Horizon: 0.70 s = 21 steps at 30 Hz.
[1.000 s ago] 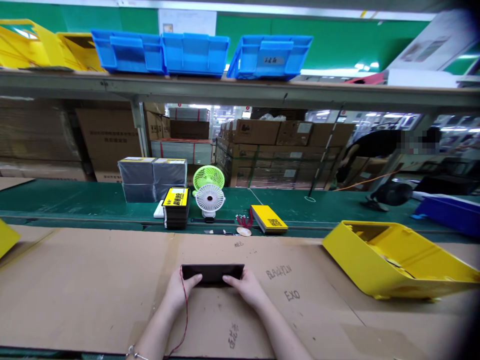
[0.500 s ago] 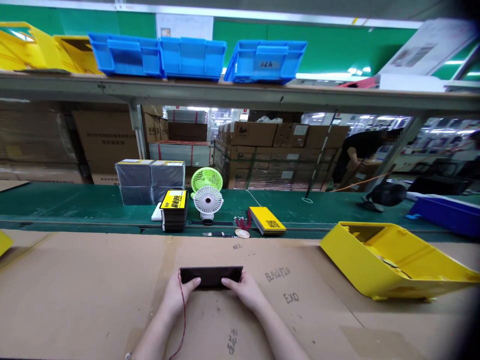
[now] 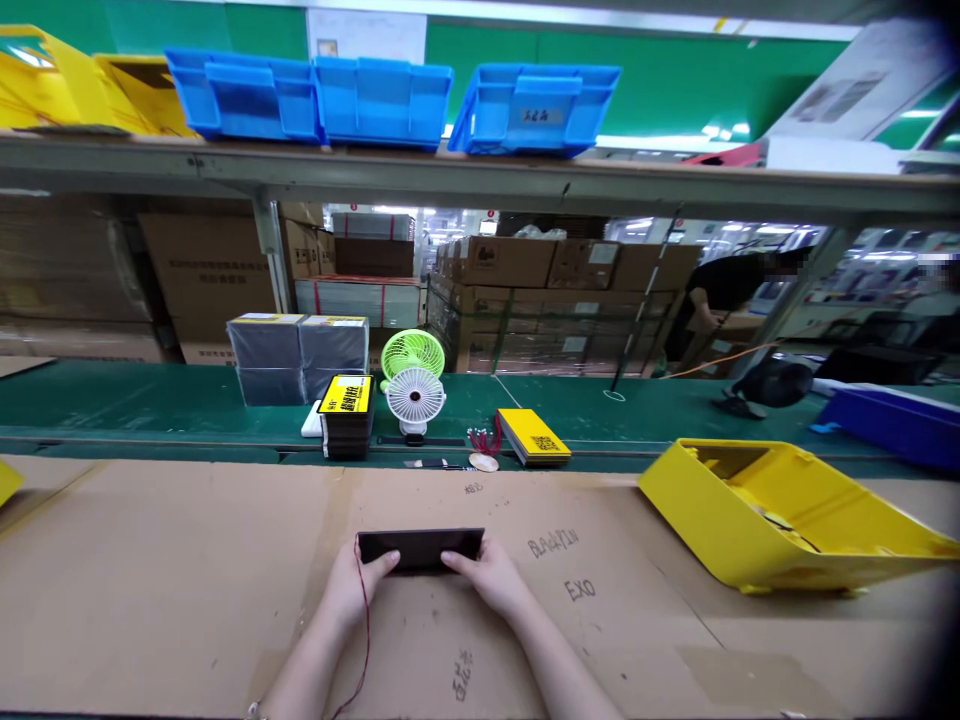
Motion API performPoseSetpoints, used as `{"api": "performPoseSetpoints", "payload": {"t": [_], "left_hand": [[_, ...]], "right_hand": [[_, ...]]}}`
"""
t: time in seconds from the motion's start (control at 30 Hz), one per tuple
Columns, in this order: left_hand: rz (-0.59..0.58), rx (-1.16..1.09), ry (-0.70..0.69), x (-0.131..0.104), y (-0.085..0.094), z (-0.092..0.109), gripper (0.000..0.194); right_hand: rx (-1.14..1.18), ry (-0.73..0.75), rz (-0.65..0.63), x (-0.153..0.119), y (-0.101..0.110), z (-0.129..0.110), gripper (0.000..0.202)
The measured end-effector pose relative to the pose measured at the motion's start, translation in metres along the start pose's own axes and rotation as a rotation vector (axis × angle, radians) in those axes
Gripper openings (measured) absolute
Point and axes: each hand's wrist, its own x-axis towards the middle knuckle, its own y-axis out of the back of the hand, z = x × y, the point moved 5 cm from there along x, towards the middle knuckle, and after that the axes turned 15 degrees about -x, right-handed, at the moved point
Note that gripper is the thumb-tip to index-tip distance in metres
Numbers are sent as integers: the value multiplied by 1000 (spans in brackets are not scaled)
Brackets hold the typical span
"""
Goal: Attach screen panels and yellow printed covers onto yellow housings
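Observation:
A flat black rectangular box (image 3: 420,546) lies on the cardboard-covered bench (image 3: 187,590) in front of me. My left hand (image 3: 352,585) grips its left end and my right hand (image 3: 486,575) grips its right end, fingers resting on its top. A thin red cord (image 3: 367,640) runs from the box's left corner down along my left forearm.
A tilted yellow bin (image 3: 780,515) sits at the right. On the green conveyor (image 3: 150,405) behind stand a black stack with a yellow label (image 3: 346,415), two small fans (image 3: 414,395), a yellow-topped box (image 3: 534,437) and wrapped grey packs (image 3: 300,355). Blue bins (image 3: 375,95) line the shelf above. A person works far right.
Both hands stay on the black box in the same spot. Only the view shifts slightly.

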Motion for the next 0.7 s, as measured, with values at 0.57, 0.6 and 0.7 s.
{"api": "performPoseSetpoints", "payload": {"t": [0.57, 0.6, 0.7], "left_hand": [[9, 38, 9, 4, 3, -6, 41], [6, 35, 8, 3, 3, -6, 40], [13, 24, 11, 3, 3, -4, 42]], "right_hand": [[1, -3, 9, 0, 1, -1, 41], [-1, -6, 11, 0, 1, -1, 41], [-2, -11, 8, -1, 1, -2, 40]]}}
